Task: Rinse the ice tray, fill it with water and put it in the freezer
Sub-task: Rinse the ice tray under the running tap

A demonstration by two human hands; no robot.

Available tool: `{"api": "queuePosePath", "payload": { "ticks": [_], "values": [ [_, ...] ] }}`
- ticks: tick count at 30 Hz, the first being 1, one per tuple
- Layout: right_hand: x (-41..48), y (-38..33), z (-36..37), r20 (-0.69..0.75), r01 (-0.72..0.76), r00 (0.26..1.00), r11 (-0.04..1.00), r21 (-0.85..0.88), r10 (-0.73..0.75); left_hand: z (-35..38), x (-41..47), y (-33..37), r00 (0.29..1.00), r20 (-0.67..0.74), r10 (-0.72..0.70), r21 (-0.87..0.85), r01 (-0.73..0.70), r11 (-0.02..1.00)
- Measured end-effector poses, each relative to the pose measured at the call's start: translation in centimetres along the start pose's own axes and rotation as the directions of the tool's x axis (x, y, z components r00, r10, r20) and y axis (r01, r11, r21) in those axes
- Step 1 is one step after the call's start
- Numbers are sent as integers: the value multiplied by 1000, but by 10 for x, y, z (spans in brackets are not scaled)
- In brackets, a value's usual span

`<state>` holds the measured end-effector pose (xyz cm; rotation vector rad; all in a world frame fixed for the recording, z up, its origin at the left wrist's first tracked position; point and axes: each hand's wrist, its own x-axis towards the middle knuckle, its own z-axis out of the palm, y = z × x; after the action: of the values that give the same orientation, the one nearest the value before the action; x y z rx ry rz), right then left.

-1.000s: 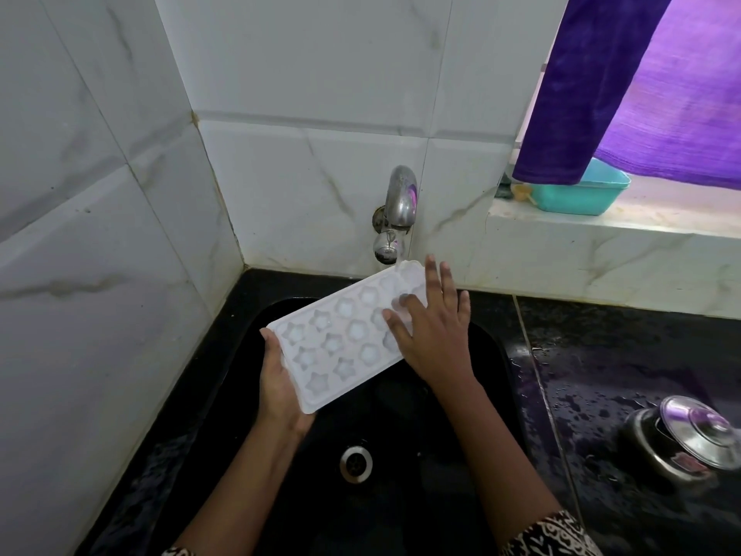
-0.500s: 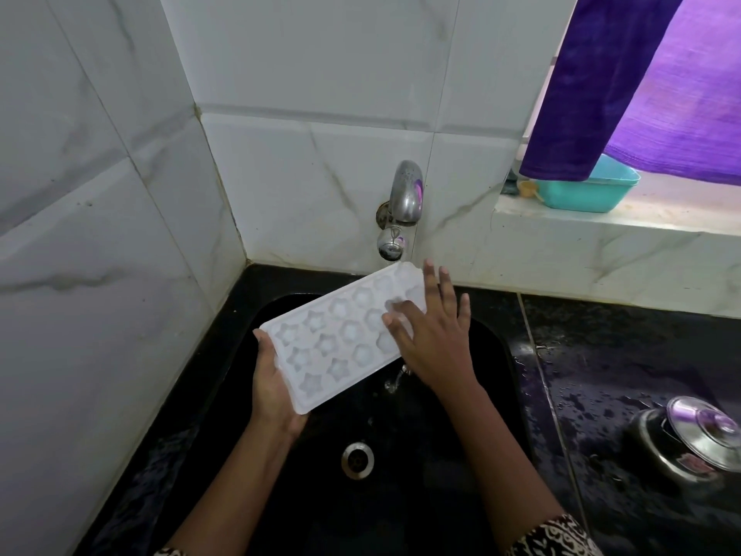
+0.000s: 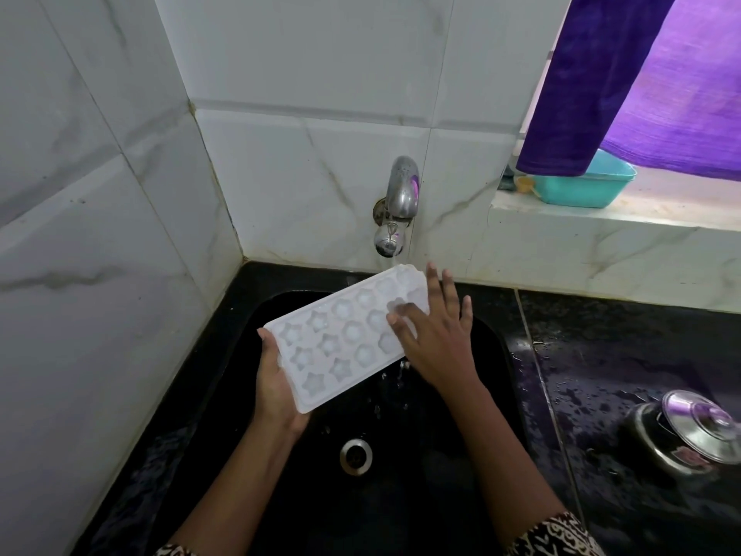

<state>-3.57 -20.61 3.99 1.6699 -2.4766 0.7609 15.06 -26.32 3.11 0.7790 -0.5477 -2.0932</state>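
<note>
While tap [image 3: 397, 198] runs, left hand [image 3: 276, 385], right hand [image 3: 439, 341] on one tray [image 3: 341, 343].

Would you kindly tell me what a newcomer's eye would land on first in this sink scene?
First comes the white ice tray, tilted over the black sink. The left hand holds its near end and the right hand lies flat on its far end, under a thin stream from the steel tap. Next come the purple curtain at upper right and a lidded steel pot on the wet counter.
</note>
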Motion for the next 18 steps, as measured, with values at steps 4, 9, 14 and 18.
{"api": "queuePosePath", "payload": {
  "ticks": [4, 9, 14, 18],
  "values": [
    [-1, -12, 2, 35, 30, 999, 999, 24, -31, 4, 1, 2, 999, -7, 44, 29, -44, 999],
    [2, -1, -4, 19, 8, 1000, 1000, 8, -8, 5, 1, 5, 997, -12, 77, 75, -76, 994],
    [2, -2, -2, 64, 28, 997, 999, 34, -30, 4, 2, 5, 997, -25, 73, 72, -71, 995],
    [2, -4, 0, 31, 33, 999, 999, -10, -32, 2, 0, -1, 999, -34, 35, 55, -33, 998]
  ]
}}
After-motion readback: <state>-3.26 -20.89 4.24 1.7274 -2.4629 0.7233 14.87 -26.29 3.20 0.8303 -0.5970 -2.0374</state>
